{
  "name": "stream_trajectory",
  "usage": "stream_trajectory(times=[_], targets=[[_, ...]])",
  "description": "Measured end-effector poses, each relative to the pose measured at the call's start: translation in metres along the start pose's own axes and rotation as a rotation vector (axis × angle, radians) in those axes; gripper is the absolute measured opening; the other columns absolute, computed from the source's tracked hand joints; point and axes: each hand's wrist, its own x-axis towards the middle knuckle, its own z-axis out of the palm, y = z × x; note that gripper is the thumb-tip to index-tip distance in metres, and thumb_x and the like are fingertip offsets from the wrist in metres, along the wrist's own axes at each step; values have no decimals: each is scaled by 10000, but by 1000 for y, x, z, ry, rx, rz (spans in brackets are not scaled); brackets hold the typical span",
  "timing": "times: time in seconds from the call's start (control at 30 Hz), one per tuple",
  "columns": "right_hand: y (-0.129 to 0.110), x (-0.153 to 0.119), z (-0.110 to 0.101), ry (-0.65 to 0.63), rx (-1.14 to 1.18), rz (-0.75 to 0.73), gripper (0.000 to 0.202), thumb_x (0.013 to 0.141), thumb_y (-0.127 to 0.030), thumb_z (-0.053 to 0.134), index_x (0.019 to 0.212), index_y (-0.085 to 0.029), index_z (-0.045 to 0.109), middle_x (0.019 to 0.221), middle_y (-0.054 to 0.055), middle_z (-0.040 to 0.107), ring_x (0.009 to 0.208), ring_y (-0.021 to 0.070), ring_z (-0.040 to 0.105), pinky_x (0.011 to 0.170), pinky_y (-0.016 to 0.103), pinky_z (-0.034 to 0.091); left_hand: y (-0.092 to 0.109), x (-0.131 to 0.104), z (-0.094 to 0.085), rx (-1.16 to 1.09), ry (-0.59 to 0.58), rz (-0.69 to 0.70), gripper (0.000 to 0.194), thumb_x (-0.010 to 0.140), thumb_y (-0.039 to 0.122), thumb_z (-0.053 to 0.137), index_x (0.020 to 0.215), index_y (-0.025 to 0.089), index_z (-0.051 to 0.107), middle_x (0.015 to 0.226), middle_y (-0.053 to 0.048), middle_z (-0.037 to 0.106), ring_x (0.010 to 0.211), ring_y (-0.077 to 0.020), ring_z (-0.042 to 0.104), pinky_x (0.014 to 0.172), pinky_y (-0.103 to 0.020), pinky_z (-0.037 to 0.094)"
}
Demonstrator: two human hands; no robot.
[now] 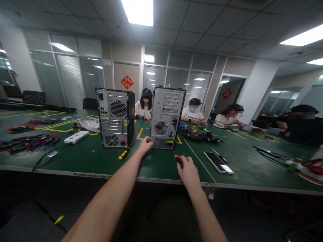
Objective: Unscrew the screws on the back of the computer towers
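Two desktop computer towers stand upright on the green table, with their rear panels facing me. My left hand (145, 146) is at the lower left edge of the right computer tower (165, 117), its fingers curled against the case. In front of that tower's base, my right hand (188, 168) is closed around the red and black handle of a screwdriver (178, 160). The screwdriver's thin shaft points toward the tower's bottom. To the left is the other computer tower (113, 116), with a yellow and black screwdriver (123, 154) lying by its base.
A phone (218, 162) lies right of my right hand. Bundled black cables (202, 137) lie behind it. Leftward are a white power strip (76, 137), a white basket (90, 123), tangled wires (30, 143) and small screws (93, 151). Several people sit across the table and to the right.
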Motion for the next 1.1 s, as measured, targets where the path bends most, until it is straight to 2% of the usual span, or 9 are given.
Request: stream_trajectory(times=[0.13, 0.33, 0.47, 0.7, 1.1], targets=[[2, 1, 3, 30, 30, -21, 221, 1024, -266, 544, 1217, -213, 638, 1139, 79, 596, 909, 184, 667, 778, 270, 480, 6, -4, -1, -4, 0, -3, 145, 677, 133, 639, 780, 199, 562, 690, 44, 561, 678, -142, 521, 675, -268, 381], [2, 2, 3, -16, 30, -8, 264, 997, -267, 583, 1252, -204, 610, 1197, 98, 583, 964, 205, 683, 823, 286, 512, 8, -5, 0, -9, 4, -16, 149, 681, 130, 645, 784, 200, 564, 699, 39, 571, 693, -145, 534, 690, -268, 394], [-1, 1, -2, -47, -10, 30, 247, 1034, -304, 529, 1243, -191, 597, 1184, 102, 624, 959, 202, 691, 785, 278, 496, 7, -3, 0, -11, -1, -24, 150, 681, 131, 642, 790, 199, 564, 711, 35, 579, 697, -145, 538, 700, -271, 401], [-2, -1, -3, -76, -139, 29, 213, 1065, -379, 462, 1136, -206, 566, 1041, 72, 716, 864, 202, 718, 672, 271, 444, 9, -5, -1, 4, -9, -25, 147, 686, 141, 642, 797, 200, 566, 709, 33, 570, 700, -150, 534, 683, -273, 401], [-4, -2, -6, -122, -182, 62, 237, 1070, -406, 429, 1144, -217, 552, 1016, 84, 759, 876, 228, 748, 687, 278, 448, -2, 2, 1, 36, 11, -9, 138, 693, 138, 637, 781, 200, 551, 683, 46, 542, 670, -135, 508, 696, -269, 399]])
